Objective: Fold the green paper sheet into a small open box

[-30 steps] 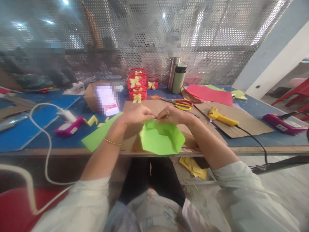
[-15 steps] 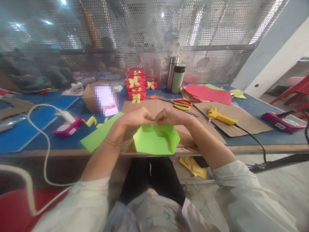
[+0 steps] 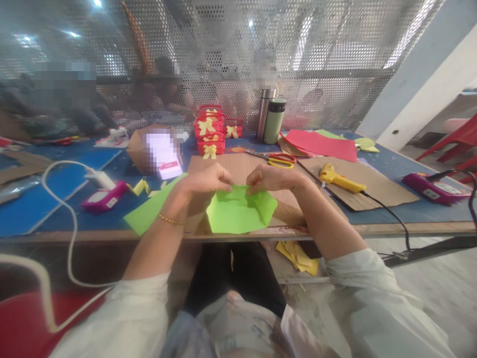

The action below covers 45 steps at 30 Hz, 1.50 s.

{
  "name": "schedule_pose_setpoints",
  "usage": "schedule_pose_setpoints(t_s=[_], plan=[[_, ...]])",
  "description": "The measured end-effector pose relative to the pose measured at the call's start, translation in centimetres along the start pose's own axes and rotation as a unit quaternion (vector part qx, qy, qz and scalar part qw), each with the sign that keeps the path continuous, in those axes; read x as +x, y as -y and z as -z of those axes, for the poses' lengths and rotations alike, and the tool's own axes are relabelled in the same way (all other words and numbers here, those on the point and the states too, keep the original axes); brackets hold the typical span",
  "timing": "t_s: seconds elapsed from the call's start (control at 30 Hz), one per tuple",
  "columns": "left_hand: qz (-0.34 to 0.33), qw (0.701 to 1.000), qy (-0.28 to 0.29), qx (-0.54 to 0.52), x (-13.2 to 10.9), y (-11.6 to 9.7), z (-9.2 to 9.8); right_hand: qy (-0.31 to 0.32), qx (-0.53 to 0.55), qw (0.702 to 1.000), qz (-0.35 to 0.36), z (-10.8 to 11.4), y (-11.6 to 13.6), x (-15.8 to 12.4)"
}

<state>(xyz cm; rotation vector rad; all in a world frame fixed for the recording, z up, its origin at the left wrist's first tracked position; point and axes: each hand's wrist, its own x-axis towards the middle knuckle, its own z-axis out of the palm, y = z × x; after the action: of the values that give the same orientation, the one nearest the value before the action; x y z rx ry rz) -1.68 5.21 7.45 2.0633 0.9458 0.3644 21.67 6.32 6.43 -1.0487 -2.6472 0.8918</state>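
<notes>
A folded sheet of bright green paper (image 3: 238,214) lies at the table's front edge, its sides creased and standing up a little. My left hand (image 3: 214,180) pinches the far edge of it near the left corner. On the same edge, to the right, my right hand (image 3: 265,179) has its fingers closed on the paper. A gap lies between the two hands. Under the green paper is a brown cardboard sheet (image 3: 238,161). Another flat green sheet (image 3: 143,216) sits left of my left forearm.
Red boxes with yellow bows (image 3: 209,132) stand at the back beside two flasks (image 3: 274,122). Scissors (image 3: 281,160), a yellow glue gun (image 3: 341,180) on cardboard, and red paper (image 3: 322,145) lie right. A lit phone (image 3: 166,154) and purple power socket (image 3: 104,198) are left.
My hands have moved apart along the paper's far edge, opening a gap between them. The near edge of the green paper has shifted slightly away from me.
</notes>
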Motion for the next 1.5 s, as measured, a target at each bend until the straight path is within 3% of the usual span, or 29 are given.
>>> schedule_pose_setpoints(t_s=[0.47,0.83,1.2,1.5], plan=[[-0.005,0.998,0.036,0.055,0.8,0.0,-0.4,-0.004,-0.04,0.999,0.014,-0.2,0.8,-0.2],[-0.036,0.999,-0.002,0.029,1.6,0.1,-1.3,0.014,-0.045,0.999,-0.021,-0.3,0.7,0.3],[-0.019,0.998,0.01,0.055,1.5,-0.5,-1.4,0.024,-0.06,0.998,0.004,-0.2,1.0,0.3],[-0.013,0.999,0.009,0.052,1.6,0.1,-1.2,0.008,-0.034,0.999,-0.026,-0.5,0.7,0.3]])
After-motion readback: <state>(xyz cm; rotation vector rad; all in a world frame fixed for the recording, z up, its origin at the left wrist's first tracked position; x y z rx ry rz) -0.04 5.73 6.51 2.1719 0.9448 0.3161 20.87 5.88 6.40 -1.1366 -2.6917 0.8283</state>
